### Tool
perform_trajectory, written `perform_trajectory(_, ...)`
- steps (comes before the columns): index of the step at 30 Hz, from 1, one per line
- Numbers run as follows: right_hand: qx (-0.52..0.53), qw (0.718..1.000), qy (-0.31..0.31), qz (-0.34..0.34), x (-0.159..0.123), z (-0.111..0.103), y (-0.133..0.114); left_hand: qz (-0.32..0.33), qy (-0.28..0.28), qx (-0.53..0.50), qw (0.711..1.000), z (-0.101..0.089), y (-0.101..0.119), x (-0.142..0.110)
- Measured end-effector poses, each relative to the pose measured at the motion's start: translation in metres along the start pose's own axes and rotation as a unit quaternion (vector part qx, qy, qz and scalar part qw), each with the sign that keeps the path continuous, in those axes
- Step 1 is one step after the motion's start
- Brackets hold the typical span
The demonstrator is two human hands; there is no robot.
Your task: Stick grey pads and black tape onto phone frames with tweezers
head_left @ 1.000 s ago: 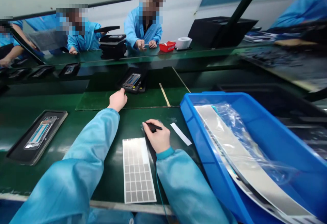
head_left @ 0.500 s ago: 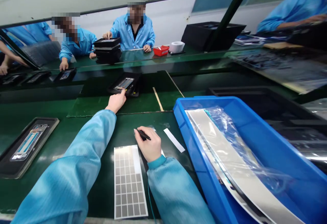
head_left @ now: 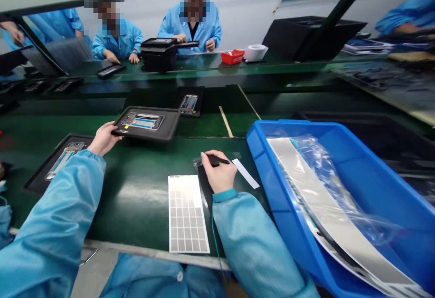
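Black plastic tray (head_left: 146, 123) pulled closer than before, left hand (head_left: 103, 138) curled around its edge; right hand (head_left: 219, 171) pinching slim black tool (head_left: 215, 159) near grey gridded label sheet (head_left: 187, 214).

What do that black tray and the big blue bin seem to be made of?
The black tray at the left hand looks like moulded matte plastic, with a raised rim and shaped recess. The blue bin looks like glossy moulded plastic: seamless, rounded corners, shine along its walls. The exact plastics can't be told.

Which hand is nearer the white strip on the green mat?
Right: the right hand is just left of the white strip; the left hand is far left of it, at a black tray.
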State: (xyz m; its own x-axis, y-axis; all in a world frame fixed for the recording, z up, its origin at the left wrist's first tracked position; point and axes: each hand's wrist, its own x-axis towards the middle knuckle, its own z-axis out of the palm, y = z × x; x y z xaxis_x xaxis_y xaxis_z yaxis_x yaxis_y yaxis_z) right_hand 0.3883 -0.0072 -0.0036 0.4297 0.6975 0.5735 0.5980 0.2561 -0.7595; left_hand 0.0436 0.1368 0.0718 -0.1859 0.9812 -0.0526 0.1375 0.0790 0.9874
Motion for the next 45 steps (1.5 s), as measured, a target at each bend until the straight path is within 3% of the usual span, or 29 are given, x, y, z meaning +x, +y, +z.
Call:
perform_trajectory(4, -0.025, 1.0, -0.001, -0.007, 0.0, -0.001, 0.002, -0.099, -0.144, 0.017, 0.985, -0.036, -0.001, -0.034)
perform_trajectory(8, -0.015, 1.0, 0.007, 0.005, -0.001, 0.0, 0.005, -0.176, -0.261, 0.051, 0.948, -0.033, -0.009, -0.064)
perform_trajectory(10, 0.02, 0.999, 0.002, 0.031, -0.001, 0.0, 0.001, -0.168, -0.324, 0.1, 0.926, -0.026, -0.014, -0.071)
perform_trajectory(13, 0.074, 0.994, -0.037, 0.065, 0.0, -0.005, -0.013, -0.088, -0.395, 0.2, 0.892, -0.018, -0.019, -0.072)
perform_trajectory(16, 0.096, 0.989, -0.085, 0.08, -0.003, -0.019, -0.03, 0.025, -0.407, 0.303, 0.862, -0.015, -0.022, -0.07)
perform_trajectory(20, 0.089, 0.979, -0.149, 0.11, -0.02, -0.041, -0.044, 0.188, -0.352, 0.42, 0.815, -0.003, -0.02, -0.077)
perform_trajectory(22, 0.071, 0.972, -0.182, 0.132, -0.031, -0.049, -0.045, 0.242, -0.349, 0.423, 0.8, 0.012, -0.015, -0.086)
perform_trajectory(26, 0.034, 0.965, -0.212, 0.153, -0.048, -0.054, -0.042, 0.312, -0.403, 0.403, 0.76, 0.05, -0.007, -0.103)
perform_trajectory(32, 0.031, 0.959, -0.223, 0.172, -0.054, -0.053, -0.036, 0.389, -0.456, 0.421, 0.681, 0.096, -0.015, -0.127)
perform_trajectory(37, -0.001, 0.962, -0.223, 0.159, -0.057, -0.052, -0.024, 0.436, -0.467, 0.442, 0.63, 0.117, -0.025, -0.146)
perform_trajectory(40, 0.002, 0.964, -0.216, 0.155, -0.056, -0.05, -0.018, 0.44, -0.465, 0.455, 0.619, 0.119, -0.029, -0.152)
perform_trajectory(45, -0.021, 0.964, -0.227, 0.136, -0.052, -0.045, -0.013, 0.435, -0.466, 0.444, 0.629, 0.118, -0.031, -0.152)
